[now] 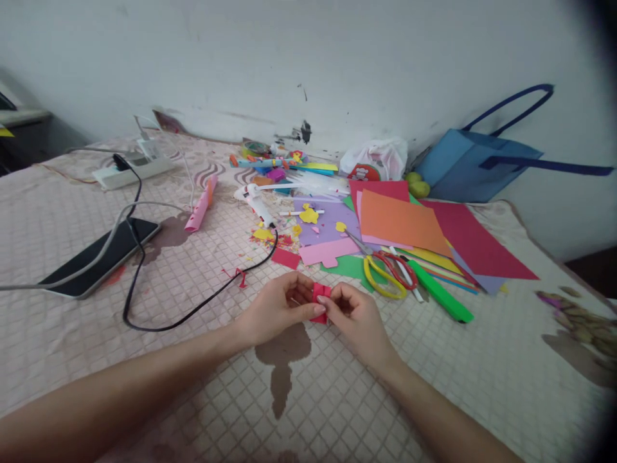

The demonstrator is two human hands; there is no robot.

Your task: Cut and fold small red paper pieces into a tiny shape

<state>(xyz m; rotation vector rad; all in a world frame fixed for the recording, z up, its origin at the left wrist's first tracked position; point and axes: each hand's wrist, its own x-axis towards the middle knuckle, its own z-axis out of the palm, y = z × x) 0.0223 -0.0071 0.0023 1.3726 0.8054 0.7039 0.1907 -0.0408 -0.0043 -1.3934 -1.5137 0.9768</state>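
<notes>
- Phone (99,260): flat on the cloth (193,379), well left of the grip, a grey cable passing over it.
- Power strip (132,173): far left and beyond the grip, with plugs in it.
- Black cord (164,329): left of the grip, curving up to the glue gun.
- Pink roll (201,204): beyond the grip, to the left.
- Glue gun (256,206): lying beyond the grip, a little left.
- Left hand (277,307): thumb and fingers closed in a pinch on the left part of the red piece.
- Red card (285,258): just beyond the left hand.
- Red piece (319,292): small, with creases across it, held between the two hands.
- Purple sheet (332,225): straight beyond the grip, scraps on it.
- Right hand (361,321): pinching the red piece's right side, thumb on its near face.
- Scissors (370,258): just beyond the right hand.
- Orange sheet (402,222): farther beyond, to the right.
- Green cutter (441,292): right of the grip.
- Blue bag (467,164): far right, against the wall.
</notes>
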